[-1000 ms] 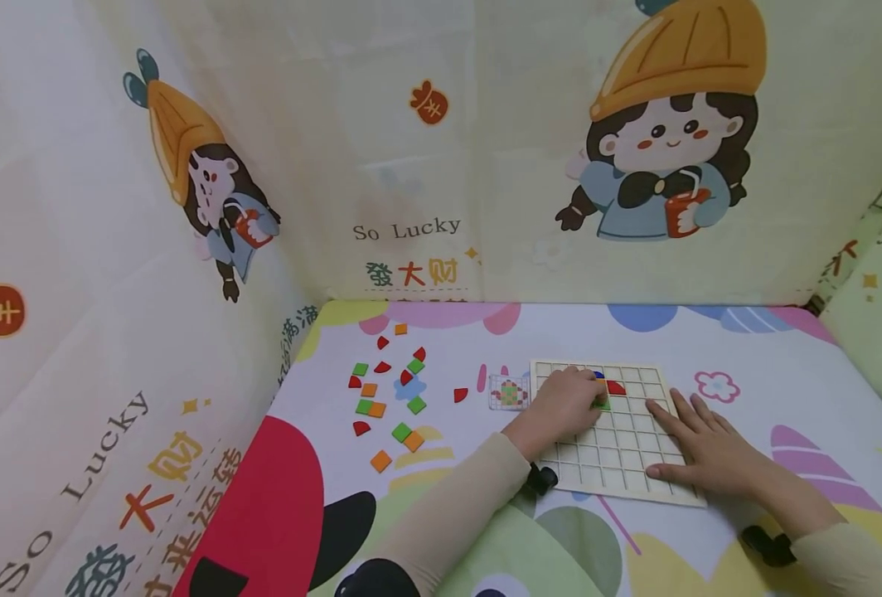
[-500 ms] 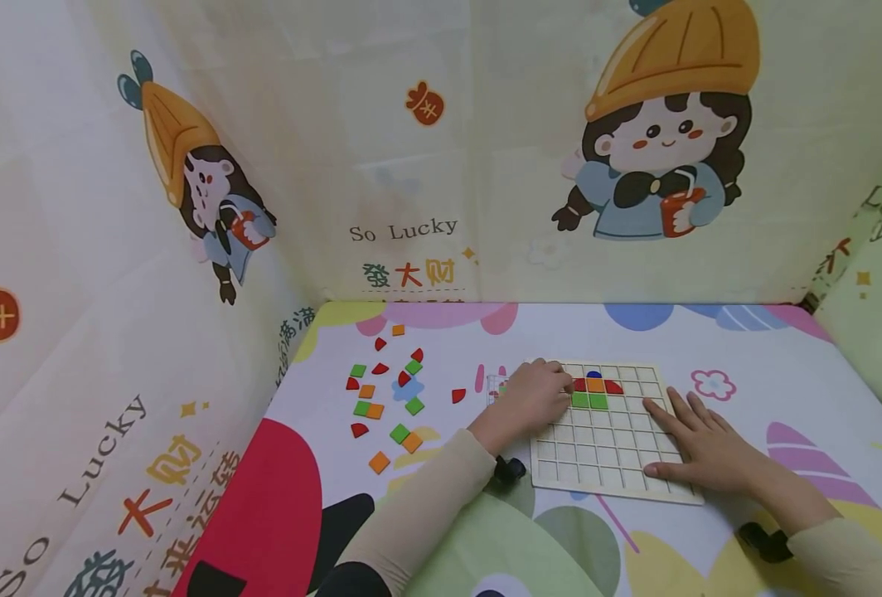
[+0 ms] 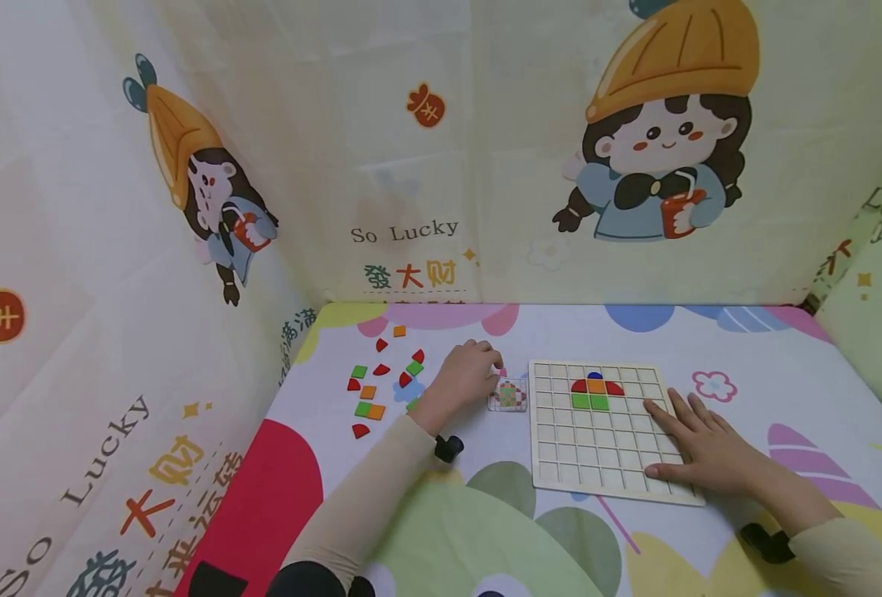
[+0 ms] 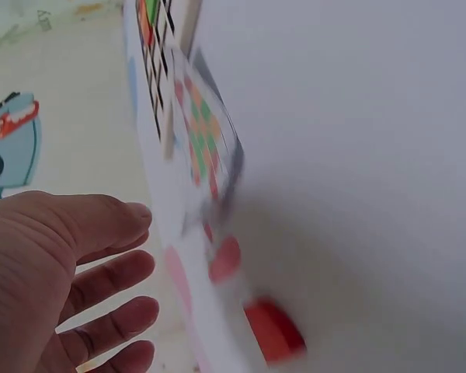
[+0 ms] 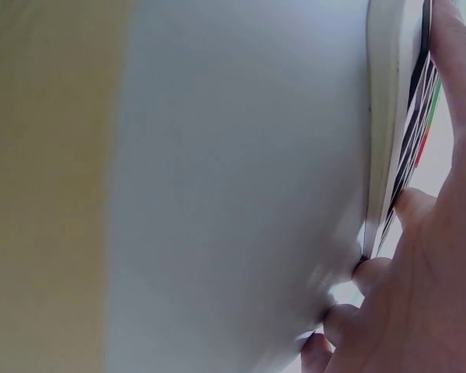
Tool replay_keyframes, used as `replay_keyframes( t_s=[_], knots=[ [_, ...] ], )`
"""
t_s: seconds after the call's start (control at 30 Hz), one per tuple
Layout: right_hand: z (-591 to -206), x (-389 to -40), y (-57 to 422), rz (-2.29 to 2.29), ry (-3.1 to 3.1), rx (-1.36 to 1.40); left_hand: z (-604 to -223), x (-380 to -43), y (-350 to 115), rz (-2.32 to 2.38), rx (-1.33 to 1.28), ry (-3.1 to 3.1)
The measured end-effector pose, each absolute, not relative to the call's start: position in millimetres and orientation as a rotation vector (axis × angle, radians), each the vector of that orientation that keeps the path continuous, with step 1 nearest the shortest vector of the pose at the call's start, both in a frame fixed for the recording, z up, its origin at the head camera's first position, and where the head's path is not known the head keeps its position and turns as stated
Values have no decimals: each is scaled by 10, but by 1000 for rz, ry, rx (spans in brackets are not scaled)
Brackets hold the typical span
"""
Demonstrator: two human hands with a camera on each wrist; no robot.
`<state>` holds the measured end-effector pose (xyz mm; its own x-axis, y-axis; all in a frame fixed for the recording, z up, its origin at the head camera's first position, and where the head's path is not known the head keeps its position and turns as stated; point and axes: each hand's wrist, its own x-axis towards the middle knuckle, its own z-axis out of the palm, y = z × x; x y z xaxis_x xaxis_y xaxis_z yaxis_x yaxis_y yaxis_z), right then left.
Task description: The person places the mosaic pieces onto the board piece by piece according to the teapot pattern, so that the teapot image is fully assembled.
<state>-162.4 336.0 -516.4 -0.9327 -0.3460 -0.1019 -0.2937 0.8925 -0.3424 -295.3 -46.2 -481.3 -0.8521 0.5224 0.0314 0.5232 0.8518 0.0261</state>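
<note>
My left hand (image 3: 462, 380) hovers over the table left of the pattern card (image 3: 508, 396), its fingers loosely bent and nothing held. In the left wrist view, a red quarter-round piece (image 4: 274, 330) lies apart from the fingertips. My right hand (image 3: 717, 448) rests with spread fingers on the right edge of the gridded wooden board (image 3: 598, 456). Near the board's top sit a blue piece (image 3: 594, 376), an orange square (image 3: 596, 386) between two red quarter-rounds (image 3: 615, 388), and two green squares (image 3: 599, 402) below. The left forearm and hand hide some table pieces.
Loose red quarter-rounds, green squares (image 3: 361, 371) and orange squares (image 3: 377, 412) are scattered at the table's left. A printed cloth covers the tabletop (image 3: 709, 340). Printed curtains (image 3: 516, 191) stand behind and at both sides.
My left hand has left the board and moved left past the pattern card, uncovering the coloured pieces on the grid. The right hand stays on the board's edge.
</note>
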Motion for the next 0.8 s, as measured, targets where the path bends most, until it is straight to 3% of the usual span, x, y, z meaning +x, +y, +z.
replay_keyframes(
  t_s=[0.8],
  knots=[
    [-5131,-1604,3345,-512,2898,-498,-4756,-3030,-1497,-37,-567,-3116]
  ],
)
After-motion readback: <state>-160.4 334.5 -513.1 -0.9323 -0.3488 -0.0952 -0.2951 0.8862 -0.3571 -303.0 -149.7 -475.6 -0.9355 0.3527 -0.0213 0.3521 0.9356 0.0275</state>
